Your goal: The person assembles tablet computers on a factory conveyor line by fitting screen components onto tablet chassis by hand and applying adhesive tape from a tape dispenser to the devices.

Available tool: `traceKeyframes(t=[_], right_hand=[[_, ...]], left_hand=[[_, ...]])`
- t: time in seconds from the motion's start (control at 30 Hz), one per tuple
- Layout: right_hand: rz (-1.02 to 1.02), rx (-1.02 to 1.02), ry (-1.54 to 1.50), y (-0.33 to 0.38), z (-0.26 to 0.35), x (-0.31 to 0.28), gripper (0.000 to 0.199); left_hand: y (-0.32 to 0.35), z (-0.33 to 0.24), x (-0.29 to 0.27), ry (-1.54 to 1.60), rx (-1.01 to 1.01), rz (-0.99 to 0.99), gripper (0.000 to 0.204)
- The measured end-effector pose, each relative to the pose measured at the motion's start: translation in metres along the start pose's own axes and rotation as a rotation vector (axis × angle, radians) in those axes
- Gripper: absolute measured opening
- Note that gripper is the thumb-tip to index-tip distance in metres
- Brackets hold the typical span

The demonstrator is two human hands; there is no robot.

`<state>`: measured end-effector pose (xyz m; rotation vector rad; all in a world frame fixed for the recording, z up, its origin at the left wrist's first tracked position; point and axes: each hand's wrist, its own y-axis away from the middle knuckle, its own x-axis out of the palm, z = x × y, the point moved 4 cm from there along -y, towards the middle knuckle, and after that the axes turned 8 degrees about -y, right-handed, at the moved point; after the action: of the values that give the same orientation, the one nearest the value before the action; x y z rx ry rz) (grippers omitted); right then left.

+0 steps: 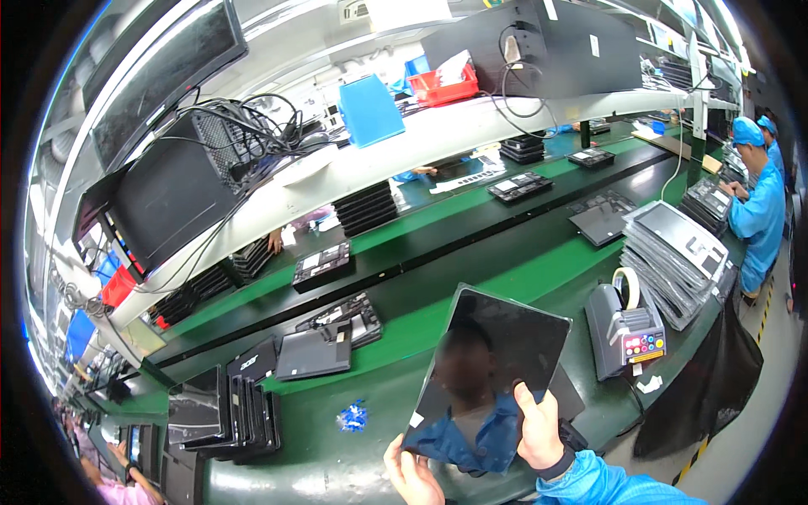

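Head view: my left hand (pixel 414 478) and right hand (pixel 540 427) grip a glossy screen (pixel 513 337) near its edges; its slick face could slip if either slackens.

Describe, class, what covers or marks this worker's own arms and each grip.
The right grip is ungloved; at its wrist sits a dark band, either cuff or wristband, then a bright blue, creased sleeve. The left grip is also ungloved, with its forearm out of frame.
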<state>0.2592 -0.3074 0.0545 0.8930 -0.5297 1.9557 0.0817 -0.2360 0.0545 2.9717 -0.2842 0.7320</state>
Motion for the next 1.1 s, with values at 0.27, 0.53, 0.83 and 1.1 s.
traceKeyframes(t=[0.27, 0.53, 0.83, 1.1], right_hand=[[0.176, 0.341, 0.546, -0.006, 0.034, -0.021, 0.037], [-0.436, 0.086, -0.011, 0.010, 0.094, -0.164, 0.045], [-0.399, -0.330, 0.217, 0.006, 0.135, -0.153, 0.020], [0.186, -0.112, 0.857, -0.025, 0.100, -0.059, 0.020]], left_hand=[[-0.040, -0.045, 0.037, -0.280, -0.001, 0.577, 0.041], [-0.022, -0.010, 0.071, -0.667, -0.039, 0.615, 0.026], [-0.016, 0.006, 0.065, -0.572, -0.181, 0.671, 0.027], [-0.009, -0.002, 0.063, -0.581, -0.131, 0.655, 0.029]])
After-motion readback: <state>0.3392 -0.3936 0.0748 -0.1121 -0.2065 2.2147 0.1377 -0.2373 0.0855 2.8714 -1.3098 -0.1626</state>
